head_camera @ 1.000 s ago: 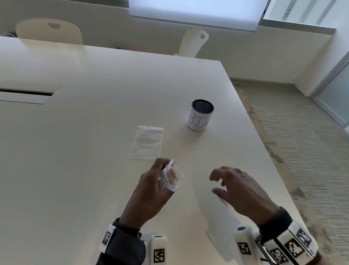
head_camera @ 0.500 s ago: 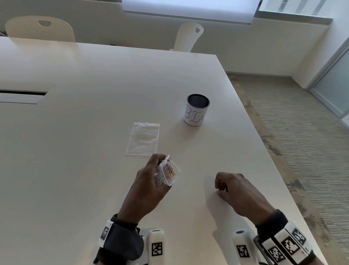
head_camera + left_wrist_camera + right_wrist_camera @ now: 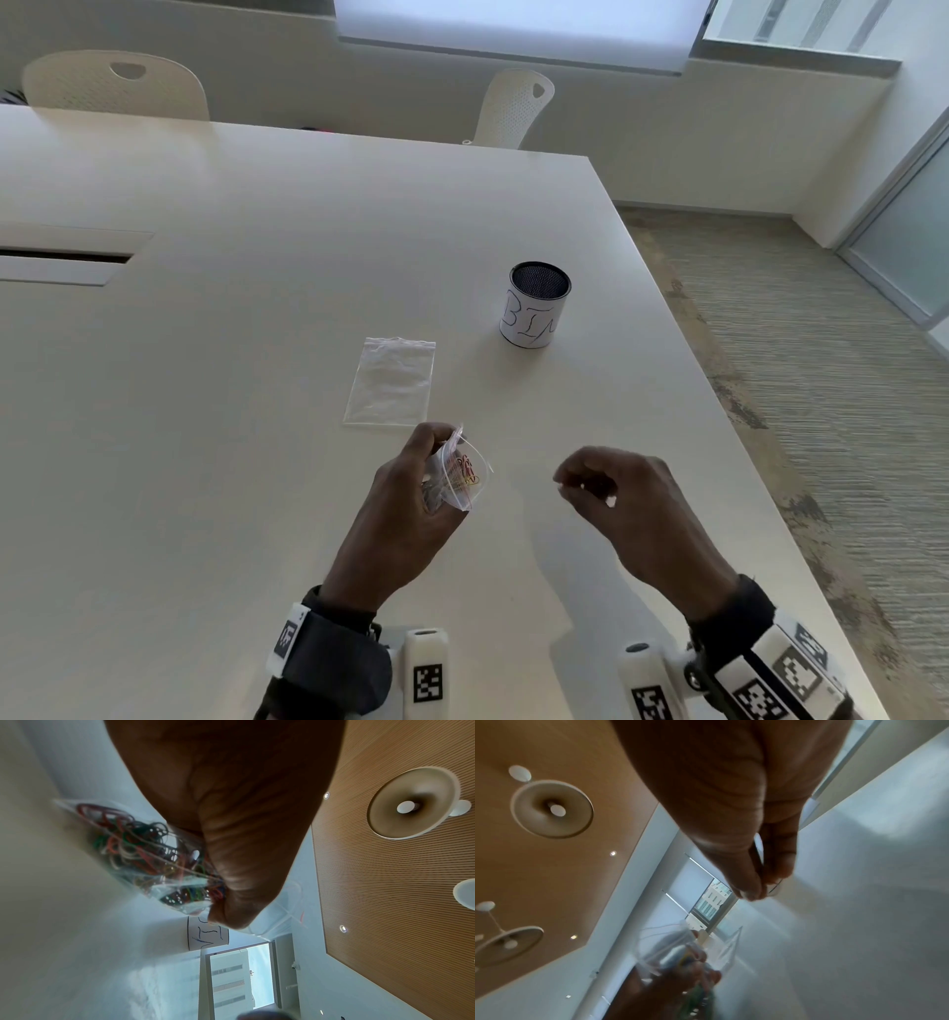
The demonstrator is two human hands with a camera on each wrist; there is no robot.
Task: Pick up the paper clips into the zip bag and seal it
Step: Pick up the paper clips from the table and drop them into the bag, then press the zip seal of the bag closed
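Your left hand [image 3: 411,503] is raised above the table [image 3: 205,411], fingers curled round a clear zip bag [image 3: 464,475]. Its mouth gapes toward your right side. Inside: a tangle of coloured paper clips [image 3: 144,850], red, green, blue, white, bunched against your palm.

Your right hand [image 3: 624,493] hovers just right of the bag, apart from it. Thumb and forefinger are pressed together on one thin clip [image 3: 770,889]; its colour is hard to tell, pale or clear-looking. The other fingers curl loosely.

A second bag [image 3: 391,383] lies flat on the table just beyond your left hand; its contents, if any, cannot be made out. Farther right stands a dark mesh cup [image 3: 536,306] with a white paper wrap bearing handwritten letters. Two white chairs [image 3: 115,85] sit at the far edge.
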